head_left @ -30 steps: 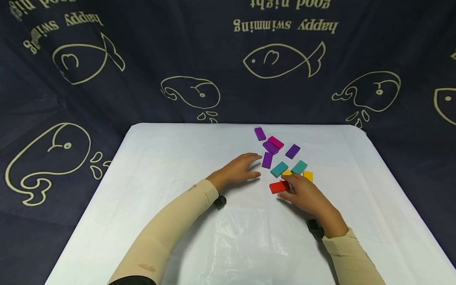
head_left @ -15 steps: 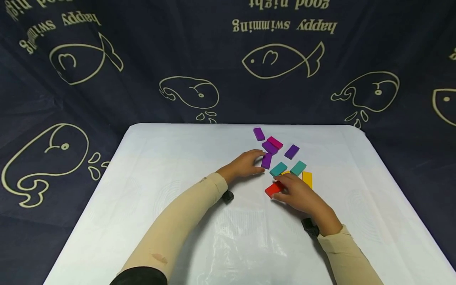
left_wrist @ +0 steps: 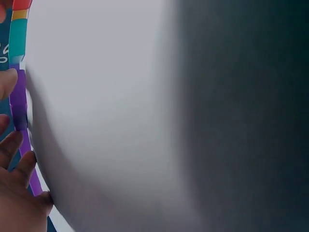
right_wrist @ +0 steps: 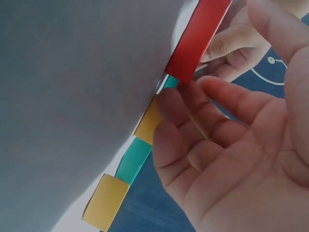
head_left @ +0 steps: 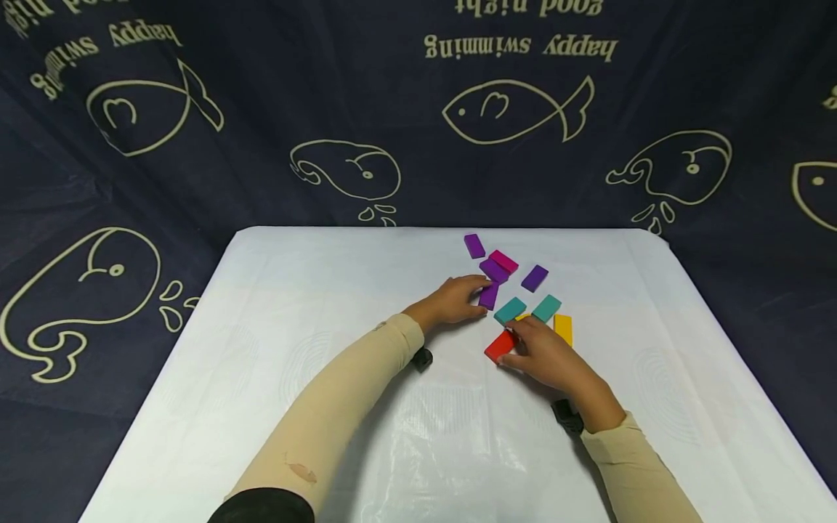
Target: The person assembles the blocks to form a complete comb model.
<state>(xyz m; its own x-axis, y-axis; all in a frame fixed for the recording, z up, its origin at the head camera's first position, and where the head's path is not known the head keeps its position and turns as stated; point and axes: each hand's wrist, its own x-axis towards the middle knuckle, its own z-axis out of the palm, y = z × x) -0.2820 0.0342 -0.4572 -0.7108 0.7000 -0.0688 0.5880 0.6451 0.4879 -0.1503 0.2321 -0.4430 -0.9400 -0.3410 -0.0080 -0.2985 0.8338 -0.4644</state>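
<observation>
Right fingers (right_wrist: 231,95) hold the red block (right_wrist: 199,41), wrist view baring a yellow block (right_wrist: 147,123) the head view mostly hides.

Head view: forward-down from above the grips; wrist views: close beside them, sharing the red block (right_wrist: 198,41).

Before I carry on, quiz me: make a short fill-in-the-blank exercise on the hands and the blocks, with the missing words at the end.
1. The right hand holds the ____.
2. The left hand touches a ____.
3. The head view shows ____ (number) teal blocks.
4. In the head view, the pink block appears ____ (above or below) the teal blocks.

Missing words: red block; purple block; two; above.
</observation>
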